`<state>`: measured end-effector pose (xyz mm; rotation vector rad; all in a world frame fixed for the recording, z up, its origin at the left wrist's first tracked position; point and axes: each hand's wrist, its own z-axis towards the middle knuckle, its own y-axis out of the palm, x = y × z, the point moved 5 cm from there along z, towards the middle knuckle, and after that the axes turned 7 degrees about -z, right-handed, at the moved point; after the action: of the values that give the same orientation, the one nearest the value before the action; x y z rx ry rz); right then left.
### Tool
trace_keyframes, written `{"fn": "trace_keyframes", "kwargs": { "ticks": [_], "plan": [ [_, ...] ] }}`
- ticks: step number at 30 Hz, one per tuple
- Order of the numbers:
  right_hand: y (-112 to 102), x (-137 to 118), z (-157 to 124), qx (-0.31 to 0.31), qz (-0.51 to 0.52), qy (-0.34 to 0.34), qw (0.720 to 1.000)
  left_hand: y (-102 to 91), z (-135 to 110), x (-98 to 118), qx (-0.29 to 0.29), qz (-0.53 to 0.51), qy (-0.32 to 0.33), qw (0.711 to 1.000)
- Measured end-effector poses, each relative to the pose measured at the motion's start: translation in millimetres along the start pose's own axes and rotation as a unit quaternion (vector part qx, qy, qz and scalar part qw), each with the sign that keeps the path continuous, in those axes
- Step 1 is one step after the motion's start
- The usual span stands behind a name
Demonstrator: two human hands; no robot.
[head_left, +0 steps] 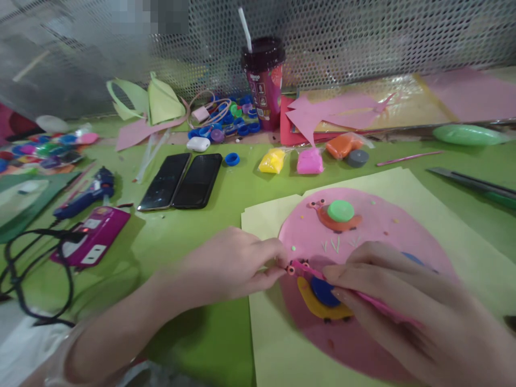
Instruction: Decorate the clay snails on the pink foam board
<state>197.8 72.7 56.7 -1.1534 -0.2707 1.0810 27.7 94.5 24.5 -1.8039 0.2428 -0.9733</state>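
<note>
My right hand (403, 301) grips a pink modelling tool (308, 269), its flat tip beside the eyes of a yellow clay snail (313, 302) with a blue cap for a shell (324, 291). At the snail's eyes, my left hand (245, 266) has thumb and finger pinched together; whatever lies between them is too small to make out. The snail lies on a pink paper disc (374, 207). Farther up the disc is an orange clay snail (350, 222) with a green cap (341, 210). Pale yellow paper (266, 344) lies under the disc.
Two phones (197, 180) lie left of the paper. Beyond it are bagged yellow clay (272, 160), pink clay (310, 160) and orange clay (342, 145). A lidded cup (264, 86) stands behind. A utility knife (475, 184) lies right; a glue gun (86, 196) and power strip (94, 236) left.
</note>
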Motion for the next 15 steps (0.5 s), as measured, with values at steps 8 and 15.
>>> {"fn": "trace_keyframes", "kwargs": {
  "ticks": [8,15],
  "plan": [
    [0.5,-4.8,2.6,-0.005,-0.014,-0.027,1.000,-4.8,-5.3,1.9,0.010,0.011,0.011,1.000],
    [4.5,-1.9,-0.1,-0.029,0.024,-0.015,0.999,-10.9,-16.6,8.2,0.072,0.024,0.087,0.993]
  ]
}}
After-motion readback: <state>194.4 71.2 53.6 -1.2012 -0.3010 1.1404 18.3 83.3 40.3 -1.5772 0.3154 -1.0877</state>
